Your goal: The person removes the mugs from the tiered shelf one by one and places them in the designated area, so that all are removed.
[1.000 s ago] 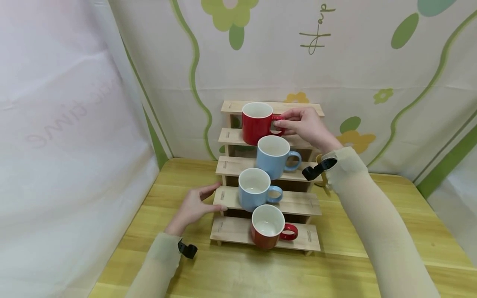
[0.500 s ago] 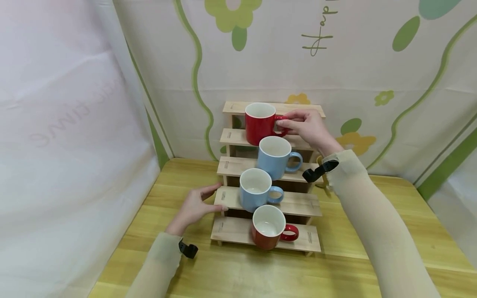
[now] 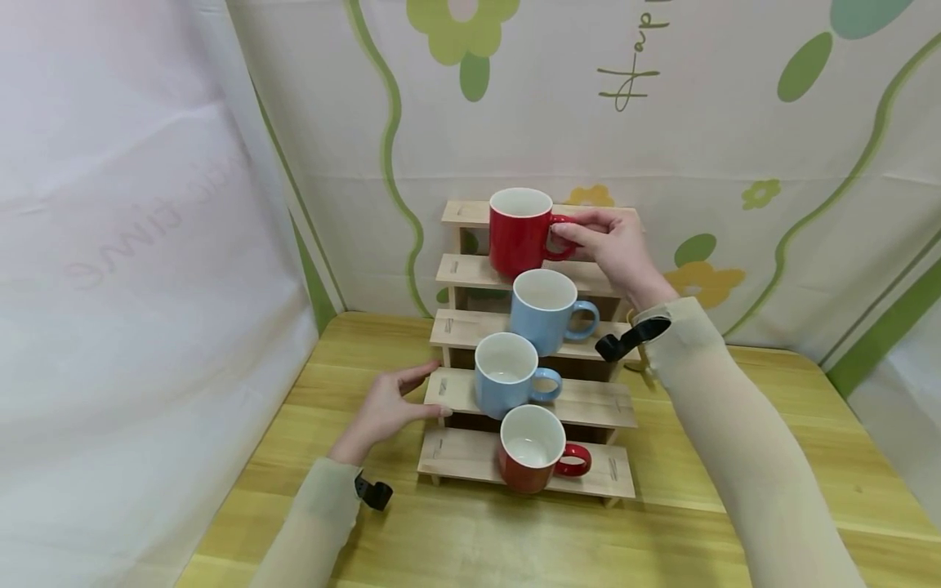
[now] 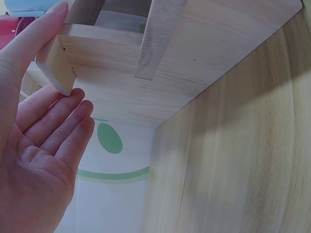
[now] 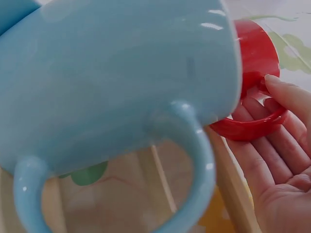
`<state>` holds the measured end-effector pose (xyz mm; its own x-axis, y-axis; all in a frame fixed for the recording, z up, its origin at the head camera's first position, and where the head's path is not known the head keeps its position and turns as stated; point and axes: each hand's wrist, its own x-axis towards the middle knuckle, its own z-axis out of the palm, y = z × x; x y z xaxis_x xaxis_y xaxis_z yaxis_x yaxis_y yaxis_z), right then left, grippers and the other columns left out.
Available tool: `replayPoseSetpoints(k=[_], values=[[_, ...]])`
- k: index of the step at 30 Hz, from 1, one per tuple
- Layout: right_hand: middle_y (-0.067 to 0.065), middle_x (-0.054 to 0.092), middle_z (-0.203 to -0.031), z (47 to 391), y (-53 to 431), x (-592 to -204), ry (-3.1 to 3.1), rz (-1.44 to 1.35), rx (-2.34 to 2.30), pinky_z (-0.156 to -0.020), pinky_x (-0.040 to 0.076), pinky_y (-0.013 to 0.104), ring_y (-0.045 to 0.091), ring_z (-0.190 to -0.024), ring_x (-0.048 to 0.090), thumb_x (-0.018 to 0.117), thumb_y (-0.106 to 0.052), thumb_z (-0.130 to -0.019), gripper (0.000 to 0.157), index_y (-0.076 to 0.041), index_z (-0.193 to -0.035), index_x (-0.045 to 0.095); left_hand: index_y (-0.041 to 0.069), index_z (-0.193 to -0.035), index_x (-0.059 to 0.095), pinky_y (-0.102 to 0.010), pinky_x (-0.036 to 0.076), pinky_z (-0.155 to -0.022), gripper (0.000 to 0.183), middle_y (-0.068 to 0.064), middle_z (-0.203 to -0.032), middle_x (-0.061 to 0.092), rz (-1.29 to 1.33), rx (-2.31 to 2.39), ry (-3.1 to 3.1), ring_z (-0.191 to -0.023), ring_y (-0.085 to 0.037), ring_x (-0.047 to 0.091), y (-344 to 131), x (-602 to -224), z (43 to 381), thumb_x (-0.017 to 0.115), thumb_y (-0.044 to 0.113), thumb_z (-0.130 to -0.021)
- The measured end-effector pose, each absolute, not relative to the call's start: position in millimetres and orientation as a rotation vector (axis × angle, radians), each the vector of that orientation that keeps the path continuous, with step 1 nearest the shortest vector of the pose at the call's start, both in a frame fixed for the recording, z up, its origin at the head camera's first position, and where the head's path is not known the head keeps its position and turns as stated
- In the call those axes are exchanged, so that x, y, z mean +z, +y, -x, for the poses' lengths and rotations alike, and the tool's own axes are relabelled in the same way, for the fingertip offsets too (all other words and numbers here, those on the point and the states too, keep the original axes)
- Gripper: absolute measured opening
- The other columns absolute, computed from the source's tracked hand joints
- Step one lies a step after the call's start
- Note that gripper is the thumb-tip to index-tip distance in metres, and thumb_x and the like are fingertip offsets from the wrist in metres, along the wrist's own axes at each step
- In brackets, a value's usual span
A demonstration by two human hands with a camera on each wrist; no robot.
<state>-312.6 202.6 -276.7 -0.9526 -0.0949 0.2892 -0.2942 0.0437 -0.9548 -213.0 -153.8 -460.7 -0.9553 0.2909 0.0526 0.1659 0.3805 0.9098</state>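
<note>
My right hand (image 3: 613,245) pinches the handle of a red mug (image 3: 518,233), upright in front of the upper tiers of a wooden step rack (image 3: 459,268). In the right wrist view, fingers pass through the red handle (image 5: 252,130). My left hand (image 3: 385,408) holds the rack's left end, thumb on the second-lowest tier and fingers (image 4: 63,119) against its side. A light blue mug (image 3: 544,314) stands on the middle tier. Below it are another light blue mug (image 3: 506,380) and a red mug with white inside (image 3: 531,453) on the lowest tier.
The rack stands on a wooden table (image 3: 470,539). A white patterned cloth (image 3: 515,122) hangs close behind it, and another white cloth (image 3: 132,286) rises along the left. Both wrists wear black camera straps (image 3: 639,336).
The upper red mug has risen and shifted slightly right in my right hand. My left hand stays at the rack, and the other mugs keep their places.
</note>
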Motion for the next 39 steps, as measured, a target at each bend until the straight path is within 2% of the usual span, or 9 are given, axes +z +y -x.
replayPoseSetpoints(k=[8, 14, 22, 29, 34, 39], values=[[0.013, 0.076, -0.098, 302, 220, -258, -1.903, -0.325, 2.177, -0.079, 0.06, 0.03, 0.023, -0.086, 0.074, 0.086, -0.012, -0.082, 0.028, 0.002, -0.105, 0.077, 0.013, -0.145, 0.059, -0.042, 0.039, -0.112, 0.084, 0.004, -0.145, 0.056, -0.441, 1.645, 2.495, -0.136, -0.027, 0.048, -152, -461, 214, 0.094, 0.04, -0.073], [0.016, 0.076, -0.096, 295, 247, -244, -1.692, -0.314, 2.29, -0.076, 0.06, 0.034, 0.025, -0.081, 0.075, 0.089, -0.003, -0.076, 0.031, 0.008, -0.103, 0.076, 0.013, -0.145, 0.058, -0.044, 0.039, -0.112, 0.083, 0.001, -0.146, 0.055, -0.463, 1.652, 2.487, -0.137, -0.03, 0.047, -154, -460, 215, 0.093, 0.038, -0.074], [0.018, 0.075, -0.096, 279, 296, -237, -1.593, -0.225, 2.28, -0.074, 0.059, 0.036, 0.025, -0.082, 0.076, 0.09, 0.0, -0.074, 0.037, 0.011, -0.106, 0.074, 0.012, -0.146, 0.058, -0.043, 0.039, -0.112, 0.085, 0.003, -0.145, 0.056, -0.449, 1.635, 2.497, -0.137, -0.028, 0.048, -157, -459, 215, 0.093, 0.039, -0.074], [0.016, 0.075, -0.096, 266, 339, -241, -1.515, -0.1, 2.269, -0.071, 0.059, 0.035, 0.024, -0.081, 0.076, 0.087, 0.004, -0.076, 0.034, 0.011, -0.106, 0.074, 0.009, -0.145, 0.058, -0.042, 0.04, -0.111, 0.084, 0.001, -0.145, 0.056, -0.487, 1.633, 2.525, -0.135, -0.028, 0.049, -161, -461, 216, 0.093, 0.039, -0.075], [0.018, 0.075, -0.092, 258, 363, -249, -1.421, -0.069, 2.248, -0.068, 0.059, 0.035, 0.025, -0.077, 0.075, 0.084, 0.01, -0.077, 0.029, 0.014, -0.104, 0.073, 0.01, -0.145, 0.058, -0.041, 0.04, -0.111, 0.083, 0.001, -0.145, 0.056, -0.484, 1.642, 2.514, -0.136, -0.027, 0.049, -163, -461, 216, 0.093, 0.038, -0.074], [0.017, 0.076, -0.091, 250, 380, -257, -1.39, 0.018, 2.166, -0.07, 0.057, 0.035, 0.024, -0.076, 0.075, 0.088, 0.007, -0.072, 0.036, 0.013, -0.105, 0.073, 0.009, -0.145, 0.058, -0.042, 0.04, -0.111, 0.084, 0.0, -0.145, 0.056, -0.489, 1.647, 2.51, -0.136, -0.027, 0.049, -165, -462, 216, 0.093, 0.039, -0.074]])
